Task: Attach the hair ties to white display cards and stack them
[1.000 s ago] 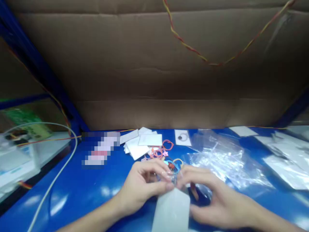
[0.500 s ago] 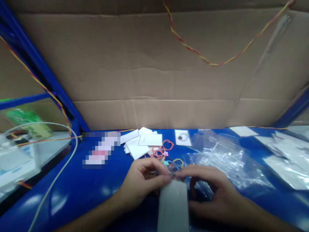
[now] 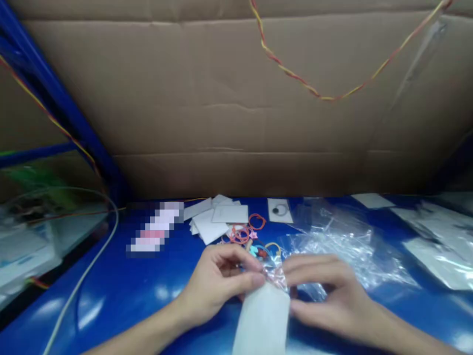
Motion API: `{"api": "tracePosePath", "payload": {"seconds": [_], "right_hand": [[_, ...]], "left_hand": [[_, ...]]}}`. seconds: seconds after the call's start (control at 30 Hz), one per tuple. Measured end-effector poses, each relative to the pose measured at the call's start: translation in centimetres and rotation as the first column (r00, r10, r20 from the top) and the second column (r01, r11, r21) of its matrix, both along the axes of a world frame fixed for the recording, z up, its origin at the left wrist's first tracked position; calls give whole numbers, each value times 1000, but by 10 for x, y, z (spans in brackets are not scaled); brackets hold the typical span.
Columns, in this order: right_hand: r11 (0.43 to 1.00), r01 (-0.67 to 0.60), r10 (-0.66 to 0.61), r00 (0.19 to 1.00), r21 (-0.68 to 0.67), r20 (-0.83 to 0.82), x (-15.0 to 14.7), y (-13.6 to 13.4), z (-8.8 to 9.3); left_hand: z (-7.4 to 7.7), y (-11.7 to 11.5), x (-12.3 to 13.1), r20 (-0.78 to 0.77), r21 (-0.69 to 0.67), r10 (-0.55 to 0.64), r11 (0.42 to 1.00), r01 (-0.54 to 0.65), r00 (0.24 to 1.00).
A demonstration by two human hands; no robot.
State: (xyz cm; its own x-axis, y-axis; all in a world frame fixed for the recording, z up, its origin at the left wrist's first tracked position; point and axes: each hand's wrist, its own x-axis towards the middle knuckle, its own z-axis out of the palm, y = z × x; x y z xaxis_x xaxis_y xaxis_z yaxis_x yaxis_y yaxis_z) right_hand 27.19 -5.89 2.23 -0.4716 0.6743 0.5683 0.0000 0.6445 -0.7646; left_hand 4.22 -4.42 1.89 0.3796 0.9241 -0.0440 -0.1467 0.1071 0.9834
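Observation:
My left hand [image 3: 216, 286] and my right hand [image 3: 325, 296] meet low in the middle of the blue table [image 3: 121, 291]. Both pinch the top edge of a small clear plastic bag [image 3: 264, 315] with a white card inside, which points toward me. Something pinkish and crinkled shows at the bag's mouth between my fingertips. Just beyond my fingers lies a small heap of coloured elastic rings [image 3: 254, 236], red, pink, blue and yellow.
White cards [image 3: 218, 219] are scattered behind the rings. A pile of clear bags [image 3: 340, 241] lies to the right, more packets [image 3: 439, 241] at far right. A cardboard wall [image 3: 236, 108] closes the back, with a twisted wire [image 3: 295, 74] hanging. A white cable [image 3: 92, 256] runs at left.
My hands have stayed at the bag's mouth, shifting slightly. The bag has tilted a little, and the pinkish crinkled bit now shows at its opening.

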Motion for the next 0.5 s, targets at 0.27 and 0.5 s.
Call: {"api": "tracePosePath", "payload": {"seconds": [0.27,0.5], "right_hand": [[998,32,-34,999,-53,-38,1,0,0],[986,165,-164,986,40,-16,4,2,3]], "left_hand": [[0,2,-2,48,24,-73,997,72,996],[-4,3,-3,88,64,-219,975,214,972]]}}
